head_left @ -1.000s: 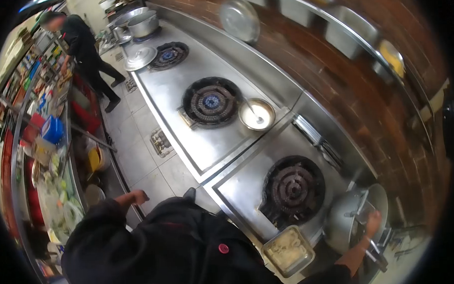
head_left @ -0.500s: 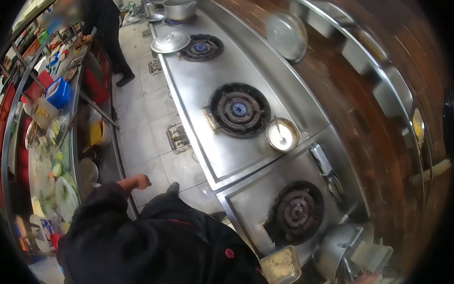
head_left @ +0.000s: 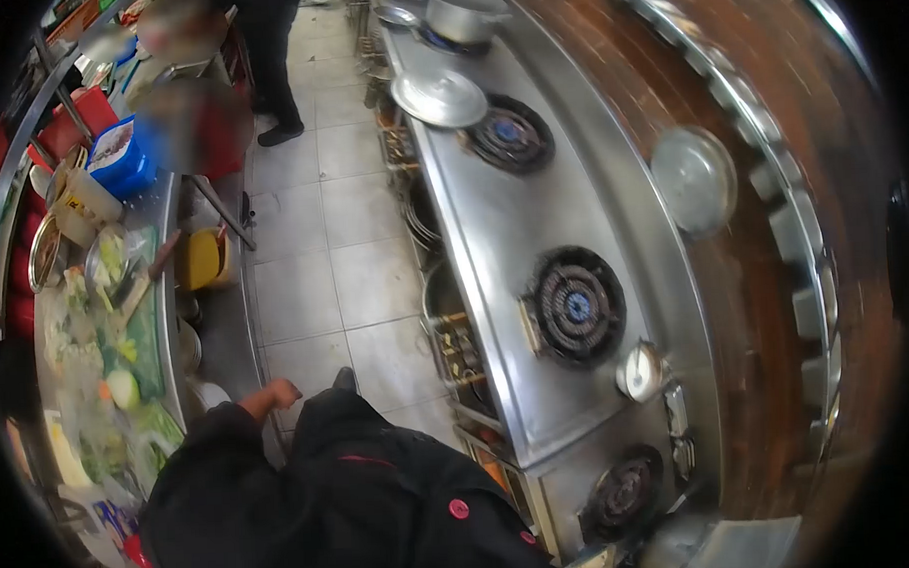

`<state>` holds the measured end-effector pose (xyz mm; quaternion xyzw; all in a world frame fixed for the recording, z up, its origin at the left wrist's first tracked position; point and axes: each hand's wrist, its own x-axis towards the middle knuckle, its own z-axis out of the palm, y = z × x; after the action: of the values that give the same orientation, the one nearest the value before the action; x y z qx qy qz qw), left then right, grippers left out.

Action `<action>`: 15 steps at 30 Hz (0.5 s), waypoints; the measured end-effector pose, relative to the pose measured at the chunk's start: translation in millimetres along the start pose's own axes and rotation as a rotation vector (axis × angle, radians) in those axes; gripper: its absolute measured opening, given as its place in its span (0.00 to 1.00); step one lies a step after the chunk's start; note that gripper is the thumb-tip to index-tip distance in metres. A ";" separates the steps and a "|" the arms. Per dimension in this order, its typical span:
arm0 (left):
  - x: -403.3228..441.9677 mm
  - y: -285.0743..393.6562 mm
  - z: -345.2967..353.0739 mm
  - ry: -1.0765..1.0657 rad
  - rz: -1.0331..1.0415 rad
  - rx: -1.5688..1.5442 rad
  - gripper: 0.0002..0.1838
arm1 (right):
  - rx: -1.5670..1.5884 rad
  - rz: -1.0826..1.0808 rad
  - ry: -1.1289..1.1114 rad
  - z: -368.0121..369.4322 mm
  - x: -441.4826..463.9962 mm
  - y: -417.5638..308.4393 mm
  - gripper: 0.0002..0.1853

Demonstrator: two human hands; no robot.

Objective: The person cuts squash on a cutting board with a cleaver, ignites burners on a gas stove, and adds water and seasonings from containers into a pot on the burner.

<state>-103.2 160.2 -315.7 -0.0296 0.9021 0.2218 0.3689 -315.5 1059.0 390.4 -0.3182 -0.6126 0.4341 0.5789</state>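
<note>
Near the lower centre, my left hand [head_left: 271, 399] hangs over the aisle beside the left counter, fingers curled in with nothing visible in them. My right hand is out of sight. At the bottom right, a blurred pale container [head_left: 749, 546] lies beside a metal pot [head_left: 674, 545], with no hand visible on it. Part of a tray of pale food [head_left: 592, 563] shows at the bottom edge. A bowl of white liquid [head_left: 641, 372] rests on the steel stove beside a burner [head_left: 578, 306] with a small blue flame. The nearer burner [head_left: 624, 491] shows no flame.
A steel counter [head_left: 173, 324] on the left carries cut vegetables, a knife and a blue container [head_left: 122, 160]. Another person's dark-clothed legs [head_left: 272, 70] stand farther up the tiled aisle. A lid [head_left: 439, 97] and a large pot [head_left: 462, 15] are at the stove's far end.
The view has swung left, towards the aisle and counter. My right hand, earlier at the pot and pale container, has left the view. My left hand remains curled near the counter.
</note>
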 end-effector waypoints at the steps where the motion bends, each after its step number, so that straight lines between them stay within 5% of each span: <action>1: -3.2 -14.2 -11.4 0.008 -0.005 -0.012 0.19 | -0.006 0.025 -0.073 28.0 -49.4 -20.1 0.14; 3: -9.0 -33.7 -54.2 0.076 -0.220 -0.125 0.19 | -0.050 0.111 -0.267 85.3 -147.4 -53.3 0.16; 4: -10.2 -46.8 -78.6 0.093 -0.112 -0.046 0.22 | -0.018 0.111 -0.369 111.6 -185.3 -62.8 0.18; 6: 0.1 -62.7 -114.7 0.296 -0.349 -0.510 0.24 | 0.069 0.110 -0.643 167.4 -287.0 -91.9 0.22; 7: 0.9 -60.0 -147.2 0.350 -0.348 -0.650 0.25 | 0.112 0.091 -0.791 189.9 -356.0 -123.1 0.24; 8: -6.6 -47.2 -198.2 0.404 -0.342 -0.793 0.25 | 0.255 0.308 -0.883 255.4 -276.8 -45.3 0.27; 12: 21.9 -45.6 -329.8 0.613 -0.214 -0.797 0.23 | 0.365 0.247 -1.272 415.9 -410.1 -88.2 0.22; 15: 18.4 -50.4 -420.7 0.657 -0.113 -0.869 0.23 | 0.547 0.292 -1.218 534.7 -544.4 -129.3 0.22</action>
<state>-380.1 -60.6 -82.4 -0.2956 0.7922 0.5329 0.0330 -758.7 431.5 296.2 0.0610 -0.6480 0.7486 0.1262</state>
